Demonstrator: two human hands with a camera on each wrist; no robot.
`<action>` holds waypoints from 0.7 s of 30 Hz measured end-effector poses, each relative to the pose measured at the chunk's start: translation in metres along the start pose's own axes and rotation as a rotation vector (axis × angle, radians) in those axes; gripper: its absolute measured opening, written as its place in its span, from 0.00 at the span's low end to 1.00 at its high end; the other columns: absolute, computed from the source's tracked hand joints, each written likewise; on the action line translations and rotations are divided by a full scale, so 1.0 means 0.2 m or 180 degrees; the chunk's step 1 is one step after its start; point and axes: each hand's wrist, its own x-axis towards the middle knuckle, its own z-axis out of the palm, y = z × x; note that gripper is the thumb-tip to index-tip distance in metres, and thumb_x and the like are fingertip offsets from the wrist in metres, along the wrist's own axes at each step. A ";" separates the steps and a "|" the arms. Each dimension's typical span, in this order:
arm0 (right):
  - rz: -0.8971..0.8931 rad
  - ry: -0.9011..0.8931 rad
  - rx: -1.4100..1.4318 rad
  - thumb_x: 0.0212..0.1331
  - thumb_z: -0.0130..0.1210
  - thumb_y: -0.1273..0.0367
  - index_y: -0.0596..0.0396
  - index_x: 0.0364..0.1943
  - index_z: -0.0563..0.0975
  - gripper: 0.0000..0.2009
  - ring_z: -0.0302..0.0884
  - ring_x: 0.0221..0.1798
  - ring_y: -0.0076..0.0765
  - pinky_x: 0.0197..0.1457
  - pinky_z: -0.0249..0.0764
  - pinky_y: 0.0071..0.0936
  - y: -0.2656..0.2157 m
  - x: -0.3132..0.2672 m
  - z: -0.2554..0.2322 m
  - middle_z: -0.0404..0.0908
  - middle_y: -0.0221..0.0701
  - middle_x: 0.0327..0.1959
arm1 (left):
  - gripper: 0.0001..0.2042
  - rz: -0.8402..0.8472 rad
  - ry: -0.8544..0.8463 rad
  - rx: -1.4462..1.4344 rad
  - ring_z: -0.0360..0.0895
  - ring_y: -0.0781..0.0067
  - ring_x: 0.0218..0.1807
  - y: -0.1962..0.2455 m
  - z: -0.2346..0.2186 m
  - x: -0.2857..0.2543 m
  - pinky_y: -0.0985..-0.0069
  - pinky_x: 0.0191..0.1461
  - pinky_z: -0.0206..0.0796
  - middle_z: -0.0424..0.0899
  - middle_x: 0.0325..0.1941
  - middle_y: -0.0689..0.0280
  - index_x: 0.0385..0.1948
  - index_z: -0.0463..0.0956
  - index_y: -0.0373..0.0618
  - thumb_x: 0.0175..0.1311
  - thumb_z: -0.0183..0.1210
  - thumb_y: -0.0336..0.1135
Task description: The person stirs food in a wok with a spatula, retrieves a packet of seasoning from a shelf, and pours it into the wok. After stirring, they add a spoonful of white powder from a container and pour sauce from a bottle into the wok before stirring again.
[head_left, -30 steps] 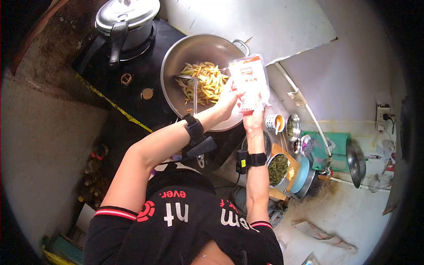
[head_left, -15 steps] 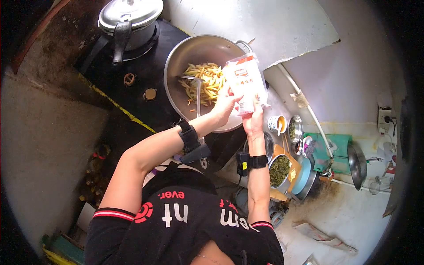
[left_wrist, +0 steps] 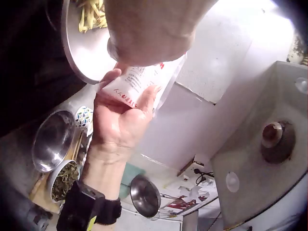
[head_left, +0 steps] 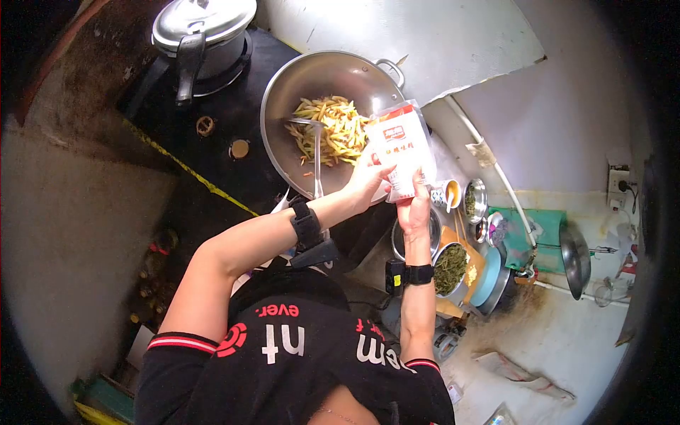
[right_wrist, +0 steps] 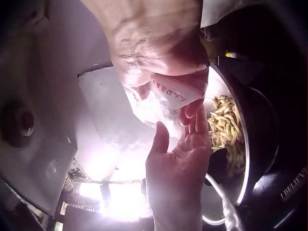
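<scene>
A white and red packet [head_left: 404, 145] is held in both hands over the right rim of a metal wok [head_left: 282, 88]. My left hand [head_left: 366, 183] pinches its left edge, thumb on the front. Around its lower end the right hand [head_left: 416, 210] is curled. In the left wrist view, the right hand [left_wrist: 120, 122] grips the packet's end between thumb and fingers. The right wrist view has the left hand [right_wrist: 178, 166] against the packet [right_wrist: 166, 98]. Pale yellow strips [head_left: 340, 131] lie in the wok with a metal utensil [head_left: 318, 163].
A lidded pressure cooker [head_left: 212, 57] stands at the upper left on the black stovetop [head_left: 170, 134]. Right of the wok are a patterned cup [head_left: 439, 190], a bowl of dark green shreds [head_left: 450, 269], a blue dish [head_left: 489, 282] and a green board [head_left: 542, 227]. A pan [head_left: 575, 258] hangs farther right.
The packet and both hands have shifted slightly towards the body and to the right, and the packet's printed face shows more clearly. Both hands still hold it.
</scene>
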 end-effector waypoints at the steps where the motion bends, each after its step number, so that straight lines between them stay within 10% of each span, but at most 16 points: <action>1: -0.0108 0.0118 0.0098 0.64 0.45 0.57 0.57 0.53 0.67 0.20 0.78 0.38 0.33 0.33 0.78 0.30 -0.01 -0.01 0.03 0.77 0.34 0.44 | 0.26 -0.0040 -0.0011 -0.0096 0.71 0.73 0.52 0.00 0.01 0.00 0.76 0.50 0.66 0.71 0.55 0.62 0.58 0.57 0.43 0.56 0.53 0.23; 11: -0.0290 0.0004 0.1838 0.60 0.48 0.54 0.51 0.58 0.64 0.25 0.71 0.53 0.36 0.51 0.71 0.37 -0.02 -0.02 0.06 0.73 0.32 0.51 | 0.30 0.1051 -0.0894 0.0525 0.62 0.70 0.63 0.03 0.09 0.01 0.71 0.65 0.54 0.65 0.61 0.57 0.62 0.51 0.40 0.57 0.55 0.24; 16: -0.0211 -0.2073 0.3304 0.55 0.49 0.46 0.49 0.59 0.63 0.32 0.68 0.56 0.38 0.58 0.66 0.40 0.02 -0.05 0.17 0.71 0.33 0.54 | 0.28 0.1453 -0.0834 0.2520 0.69 0.69 0.54 0.25 0.21 -0.21 0.72 0.57 0.61 0.73 0.50 0.58 0.56 0.61 0.36 0.53 0.62 0.32; 17: -0.0551 -0.0124 0.1981 0.54 0.48 0.44 0.49 0.59 0.63 0.33 0.66 0.58 0.38 0.59 0.65 0.39 0.00 -0.15 0.26 0.69 0.34 0.55 | 0.30 0.1756 -0.0804 0.2799 0.71 0.58 0.47 0.25 0.21 -0.22 0.65 0.52 0.62 0.73 0.43 0.54 0.56 0.63 0.41 0.49 0.63 0.36; 21: -0.0799 -0.0718 0.1868 0.53 0.47 0.41 0.47 0.60 0.62 0.35 0.65 0.58 0.37 0.59 0.65 0.39 0.03 -0.19 0.39 0.68 0.32 0.57 | 0.24 0.2183 -0.0626 0.2899 0.71 0.54 0.45 0.35 0.23 -0.39 0.66 0.51 0.62 0.73 0.42 0.53 0.51 0.66 0.38 0.51 0.60 0.35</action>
